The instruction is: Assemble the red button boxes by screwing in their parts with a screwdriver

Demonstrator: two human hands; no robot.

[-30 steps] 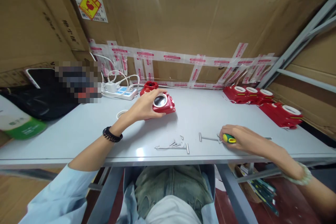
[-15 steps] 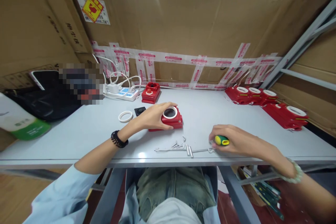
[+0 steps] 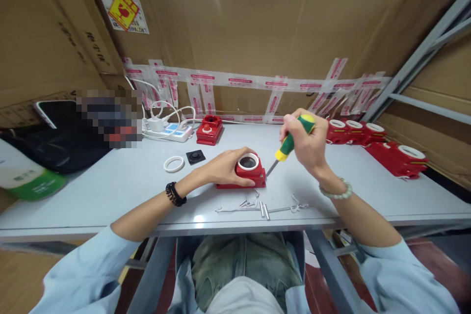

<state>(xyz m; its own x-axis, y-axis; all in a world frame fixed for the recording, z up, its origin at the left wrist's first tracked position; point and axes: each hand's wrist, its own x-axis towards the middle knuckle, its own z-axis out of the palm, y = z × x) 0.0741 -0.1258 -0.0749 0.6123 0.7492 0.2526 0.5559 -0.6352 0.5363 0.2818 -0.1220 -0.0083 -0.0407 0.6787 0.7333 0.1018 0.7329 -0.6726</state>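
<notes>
A red box with a white ring (image 3: 259,172) lies on the table, and my left hand (image 3: 230,169) grips it from the left, thumb in front and fingers behind. My right hand (image 3: 307,140) is wrapped round the green and yellow handle of a screwdriver (image 3: 286,147). Its shaft slants down to the left, with the tip at the right end of the red box; whether it touches a screw I cannot tell. In front of the box lie several small screws (image 3: 247,202), metal pins (image 3: 264,210) and a thin cord (image 3: 283,209).
Left of the box are a loose white ring (image 3: 174,164) and a black square part (image 3: 195,156). Behind stand another red box (image 3: 209,130) and a power strip (image 3: 172,131) with cables. Several red boxes (image 3: 397,159) sit at the right. A cardboard wall (image 3: 235,24) closes off the back.
My right hand has lifted the screwdriver from near the front edge and brought its tip down to the red box. My left hand and the box have shifted slightly right.
</notes>
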